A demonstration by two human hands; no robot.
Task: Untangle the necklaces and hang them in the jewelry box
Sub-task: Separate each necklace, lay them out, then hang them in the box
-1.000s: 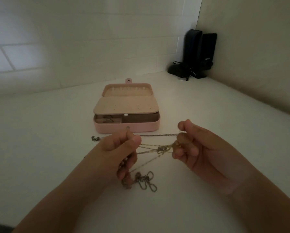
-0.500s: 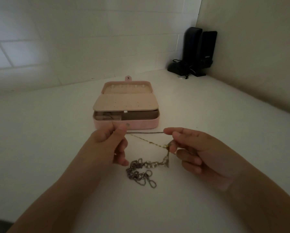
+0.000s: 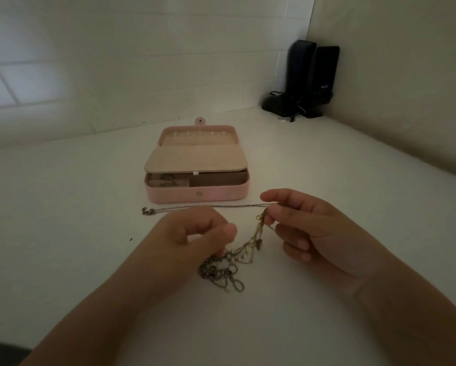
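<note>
A tangle of thin necklaces [image 3: 221,270] lies bunched on the white table in front of me. My right hand [image 3: 306,228] pinches the chains near a small gold clasp [image 3: 260,217] and holds them slightly raised. One thin chain [image 3: 195,207] runs left from that pinch, flat along the table, to its end at the left. My left hand [image 3: 195,236] is curled over the tangle and pinches strands at its top. The pink jewelry box [image 3: 198,194] stands open just beyond, its lid laid back with a row of hooks [image 3: 199,134] inside.
Two black speakers [image 3: 311,80] with cables stand in the far right corner where the walls meet. A beige earring panel [image 3: 195,159] covers most of the box's tray. White tiled wall runs behind the box.
My left hand has let go of the thin chain and dropped down to the tangle. That chain now lies stretched along the table. My right hand has moved a little right.
</note>
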